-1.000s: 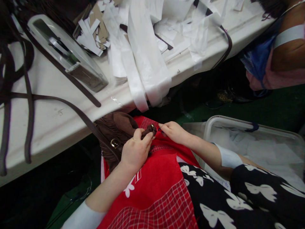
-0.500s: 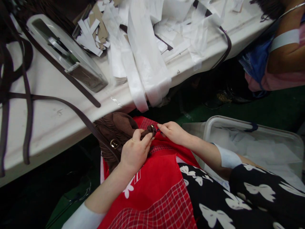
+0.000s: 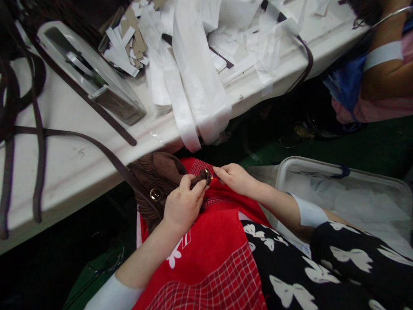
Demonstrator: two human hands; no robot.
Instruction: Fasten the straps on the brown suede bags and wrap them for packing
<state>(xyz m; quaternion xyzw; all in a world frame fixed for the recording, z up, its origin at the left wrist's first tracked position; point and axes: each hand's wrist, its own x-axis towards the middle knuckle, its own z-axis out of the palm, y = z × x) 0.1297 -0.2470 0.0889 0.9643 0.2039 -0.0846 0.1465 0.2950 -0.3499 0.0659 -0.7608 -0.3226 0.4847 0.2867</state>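
Observation:
A dark brown gathered bag (image 3: 167, 165), soft like suede, lies on my lap against the table edge. It has a gold buckle (image 3: 155, 195) on its strap. My left hand (image 3: 183, 202) is closed round a bunched end of the bag, where a small metal ring (image 3: 207, 171) shows. My right hand (image 3: 234, 177) pinches a small lighter-like thing just right of that end. Between the two, a tiny orange and blue glow shows, like a small flame. The fingers mostly hide what my right hand holds.
On the white table (image 3: 80, 150) stand a tape dispenser (image 3: 93, 77), brown straps (image 3: 80, 135), paper scraps (image 3: 124, 47) and white plastic film (image 3: 196, 77). A clear bin (image 3: 322, 163) with plastic pieces is at right. A co-worker's arm (image 3: 382, 73) shows at upper right. A red apron (image 3: 206, 241) covers my lap.
A small orange glow now shows at the tip by my right fingers. Both hands and the bag stay nearly in place.

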